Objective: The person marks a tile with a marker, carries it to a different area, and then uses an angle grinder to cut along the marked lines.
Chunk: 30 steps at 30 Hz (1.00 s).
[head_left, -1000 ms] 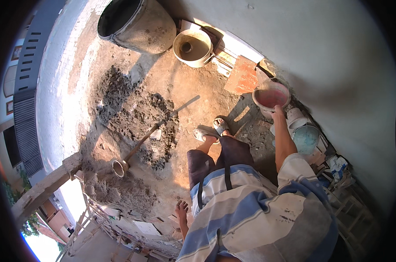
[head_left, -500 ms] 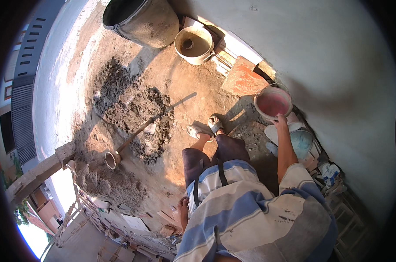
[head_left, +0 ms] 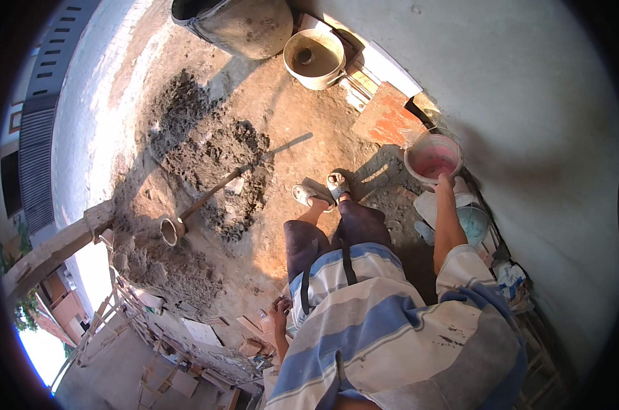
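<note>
At the right, by the wall, my right hand grips the near rim of a bucket with a reddish-pink inside. The bucket is tilted so that its mouth faces me; its underside is hidden. Down beside my left hip hangs my left hand, empty, its fingers loosely bent and apart. A long-handled hoe lies across a heap of wet grey mortar to the front left of my feet.
Ahead stand a large drum and a pale bucket with a small container inside. An orange-stained board leans by the wall. A teal bucket sits at my right. Wooden scraps and a beam lie at left.
My left hand has swung slightly outward from my hip. My right hand keeps hold of the bucket, which has moved little. The whole view has shifted slightly.
</note>
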Each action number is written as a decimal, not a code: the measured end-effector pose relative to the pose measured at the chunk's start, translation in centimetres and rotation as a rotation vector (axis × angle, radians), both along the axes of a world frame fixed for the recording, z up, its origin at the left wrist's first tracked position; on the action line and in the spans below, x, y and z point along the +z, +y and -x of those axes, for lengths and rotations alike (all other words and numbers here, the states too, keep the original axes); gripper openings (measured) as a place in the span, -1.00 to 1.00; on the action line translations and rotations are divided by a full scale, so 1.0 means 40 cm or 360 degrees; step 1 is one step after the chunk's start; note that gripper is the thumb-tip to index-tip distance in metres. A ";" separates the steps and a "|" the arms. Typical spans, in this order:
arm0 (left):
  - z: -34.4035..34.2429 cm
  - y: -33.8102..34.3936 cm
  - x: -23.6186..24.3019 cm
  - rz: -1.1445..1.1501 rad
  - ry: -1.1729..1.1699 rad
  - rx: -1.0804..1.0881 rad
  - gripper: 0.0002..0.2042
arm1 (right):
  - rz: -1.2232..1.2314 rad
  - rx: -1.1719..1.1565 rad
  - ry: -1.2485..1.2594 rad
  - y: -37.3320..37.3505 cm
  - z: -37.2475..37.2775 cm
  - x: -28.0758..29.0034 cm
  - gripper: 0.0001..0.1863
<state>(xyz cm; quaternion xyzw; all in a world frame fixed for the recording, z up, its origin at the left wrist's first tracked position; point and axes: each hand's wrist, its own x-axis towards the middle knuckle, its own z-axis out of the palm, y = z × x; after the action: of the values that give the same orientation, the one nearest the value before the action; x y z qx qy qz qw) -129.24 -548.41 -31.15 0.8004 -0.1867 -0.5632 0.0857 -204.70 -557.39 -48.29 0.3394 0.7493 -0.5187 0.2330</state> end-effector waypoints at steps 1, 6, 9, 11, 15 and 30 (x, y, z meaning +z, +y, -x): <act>-0.004 -0.006 -0.022 -0.0005 -0.0005 -0.0021 -0.54 | 0.0081 -0.0142 -0.0142 0.062 0.044 -0.028 -0.34; 0.048 -0.050 -0.005 -0.0066 0.0000 -0.0059 -0.51 | 0.0385 -0.0094 -0.0313 0.312 0.142 -0.094 -0.42; 0.026 -0.039 -0.020 0.0018 0.0094 -0.0029 -0.50 | 0.0276 -0.0157 -0.0284 0.353 0.129 -0.075 -0.34; 0.020 -0.038 -0.033 0.0050 0.0104 -0.0083 -0.50 | 0.0151 -0.0189 -0.0224 0.364 0.132 -0.046 -0.24; 0.014 -0.057 -0.032 -0.0015 0.0046 -0.0143 -0.48 | 0.0127 -0.0040 -0.0038 0.346 0.091 0.034 -0.08; 0.005 -0.181 -0.035 -0.0020 -0.0005 -0.0347 -0.52 | -0.0294 -0.0206 0.0229 0.391 0.201 0.022 -0.25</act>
<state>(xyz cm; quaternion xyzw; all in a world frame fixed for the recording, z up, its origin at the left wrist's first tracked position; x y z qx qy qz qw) -129.45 -555.64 -32.53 0.7766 -0.2693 -0.5692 0.0185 -212.76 -541.74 -47.40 0.3691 0.7851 -0.4845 0.1125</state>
